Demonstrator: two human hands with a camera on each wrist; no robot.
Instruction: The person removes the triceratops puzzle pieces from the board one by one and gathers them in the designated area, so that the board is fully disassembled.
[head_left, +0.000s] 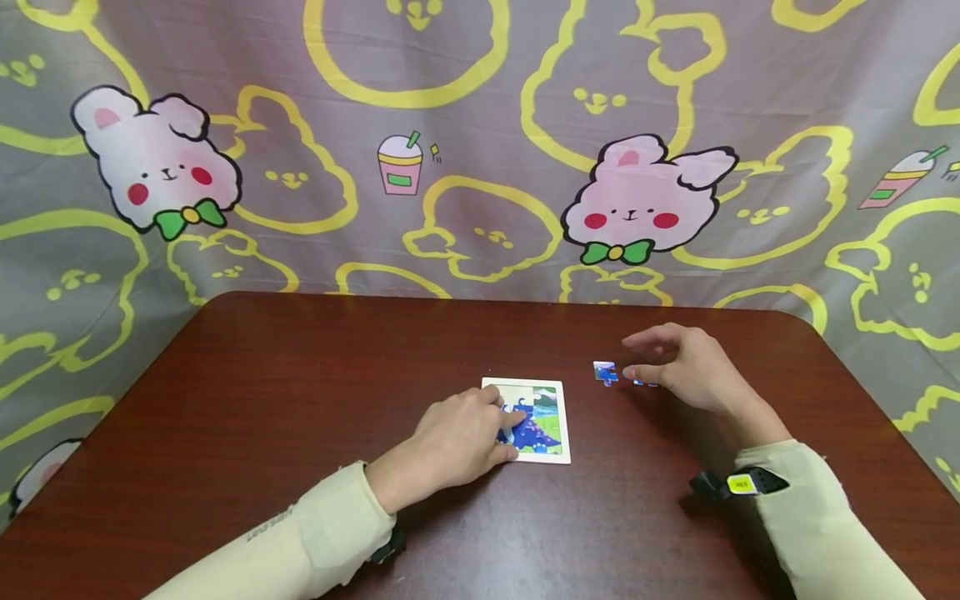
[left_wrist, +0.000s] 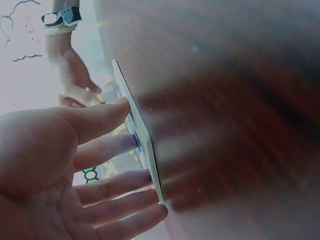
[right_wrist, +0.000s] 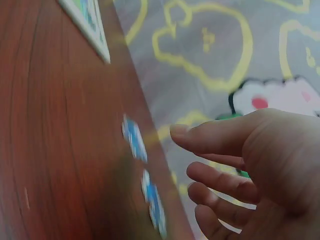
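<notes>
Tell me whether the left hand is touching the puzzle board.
Touching. The left wrist view shows the left hand's fingertips pressed flat against the puzzle board.

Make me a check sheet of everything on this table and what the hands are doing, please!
Surface: dark red-brown wooden table, bare around the work.
Job's things: white-framed puzzle board, partly filled; two loose blue puzzle pieces to its right.
Clutter: nothing seen.
Grips: left hand rests straight fingers on the board's left side; right hand hovers, relaxed, over the loose pieces, holding nothing.
Cables: nothing seen; black wrist strap with yellow tag on right sleeve.
Surroundings: grey bunny-print cloth behind the table.
</notes>
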